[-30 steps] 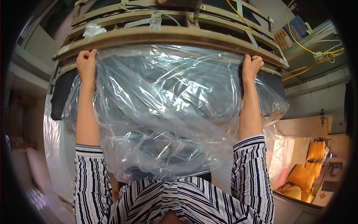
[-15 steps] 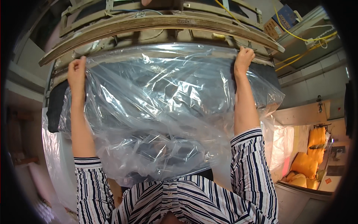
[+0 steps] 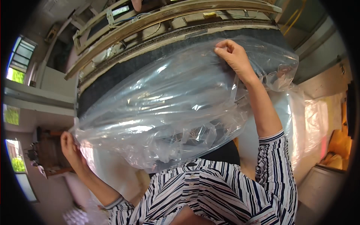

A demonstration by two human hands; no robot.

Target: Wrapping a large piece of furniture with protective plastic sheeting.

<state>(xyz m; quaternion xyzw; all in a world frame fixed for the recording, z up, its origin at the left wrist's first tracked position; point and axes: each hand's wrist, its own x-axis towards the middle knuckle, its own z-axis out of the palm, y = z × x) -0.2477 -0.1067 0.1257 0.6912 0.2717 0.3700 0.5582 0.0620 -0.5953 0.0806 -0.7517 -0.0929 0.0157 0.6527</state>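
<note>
A large clear plastic sheet (image 3: 150,108), creased and shiny, stretches between my hands over a dark-topped work table (image 3: 150,63). My left hand (image 3: 72,150) is closed on its gathered left corner, just past the table's near left side. Farther up, my right hand (image 3: 233,58) pinches the far edge of the sheet above the dark surface, thumb against fingers. The near part of the plastic bunches up against my waist. Some of it hangs past my right wrist at the table's right end.
Along the table's far side runs a long wooden bar (image 3: 172,13), with a metal-and-wood frame behind it. Another person's finger (image 3: 136,4) shows at the top edge. Orange material (image 3: 339,144) lies low at the right, beside pale plastic sheeting (image 3: 315,123). Windows (image 3: 20,56) are at the left.
My left hand has come down and toward me with the sheet's corner. My right hand has drawn its edge back from the far bar, uncovering the dark surface. The view has turned left.
</note>
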